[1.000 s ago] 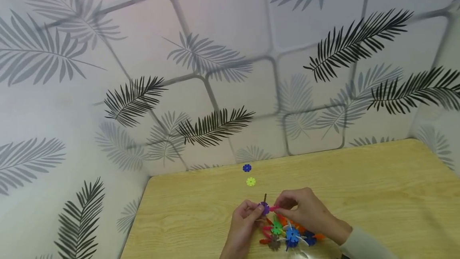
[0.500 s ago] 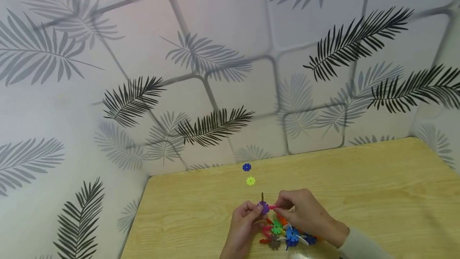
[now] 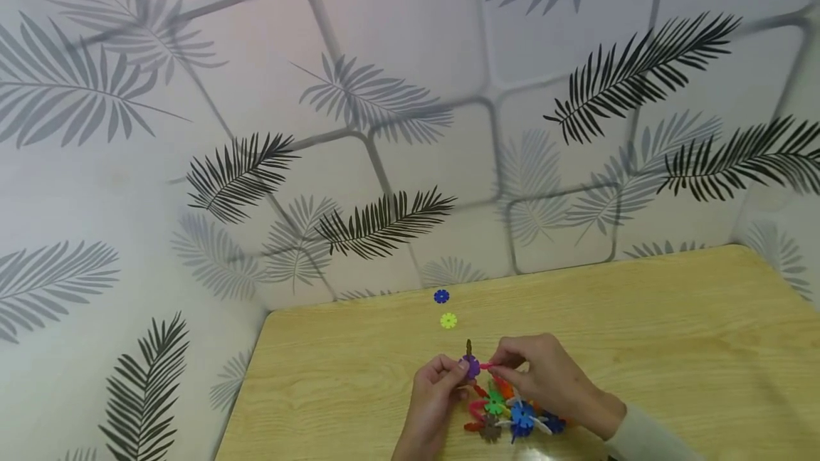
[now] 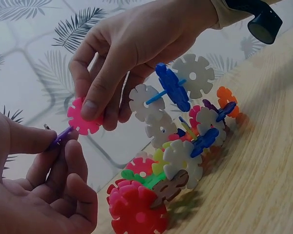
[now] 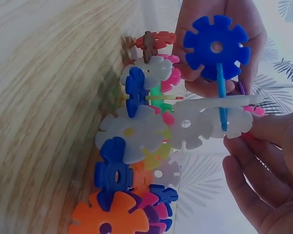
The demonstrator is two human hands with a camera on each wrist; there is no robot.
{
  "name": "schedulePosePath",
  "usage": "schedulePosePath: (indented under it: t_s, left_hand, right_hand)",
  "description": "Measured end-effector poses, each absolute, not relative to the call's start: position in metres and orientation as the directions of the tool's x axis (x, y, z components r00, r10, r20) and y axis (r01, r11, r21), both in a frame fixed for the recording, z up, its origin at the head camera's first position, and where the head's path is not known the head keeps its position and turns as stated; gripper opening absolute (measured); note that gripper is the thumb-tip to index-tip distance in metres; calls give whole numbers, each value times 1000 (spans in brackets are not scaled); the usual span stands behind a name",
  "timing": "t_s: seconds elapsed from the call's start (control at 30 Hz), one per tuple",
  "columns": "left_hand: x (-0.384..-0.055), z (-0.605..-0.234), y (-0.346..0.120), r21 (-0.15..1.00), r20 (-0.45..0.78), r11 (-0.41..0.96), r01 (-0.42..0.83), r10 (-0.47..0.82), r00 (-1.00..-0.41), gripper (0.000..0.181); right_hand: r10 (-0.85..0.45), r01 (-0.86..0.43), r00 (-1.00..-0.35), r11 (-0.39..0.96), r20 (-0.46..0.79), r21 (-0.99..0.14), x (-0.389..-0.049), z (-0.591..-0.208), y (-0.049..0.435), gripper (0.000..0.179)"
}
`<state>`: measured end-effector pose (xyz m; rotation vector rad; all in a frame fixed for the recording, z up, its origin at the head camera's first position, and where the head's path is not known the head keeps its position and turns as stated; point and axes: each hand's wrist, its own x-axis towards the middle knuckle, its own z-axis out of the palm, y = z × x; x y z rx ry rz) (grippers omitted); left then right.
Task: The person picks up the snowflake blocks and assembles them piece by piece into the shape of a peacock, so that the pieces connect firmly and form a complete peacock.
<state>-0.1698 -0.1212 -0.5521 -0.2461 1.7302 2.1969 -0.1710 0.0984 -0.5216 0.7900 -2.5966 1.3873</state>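
Observation:
My left hand pinches a purple notched disc between thumb and fingers. A dark brown disc, seen edge-on, sticks up from it on the far side. My right hand holds a pink snowflake disc by its edge, thumb across its face. In the left wrist view the pink disc meets the purple one at its rim. Just below both hands sits a built cluster of interlocked discs, among them a green disc, a light blue disc and a red disc.
Two loose discs, one dark blue and one yellow-green, lie toward the back of the wooden table. Behind it rises a wall with a leaf pattern. White discs and an orange disc jut from the cluster.
Both hands keep their grips on the purple and pink discs, which stay joined edge to edge in view. Only slight shifts of the hands and the head view show.

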Motion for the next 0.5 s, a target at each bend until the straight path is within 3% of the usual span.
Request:
schedulePosePath:
  t_s: [0.37,0.5]
  left_hand:
    - [-169,-551,-119,910,-341,-201,-363,135,-930,19]
    - [-169,-552,-117,907,-345,-202,-368,141,-928,22]
  right_hand:
    - [-328,-442,-884,351,333,-826,-167,-531,93,16]
    - [-359,-486,-859,349,364,-801,-168,-530,95,13]
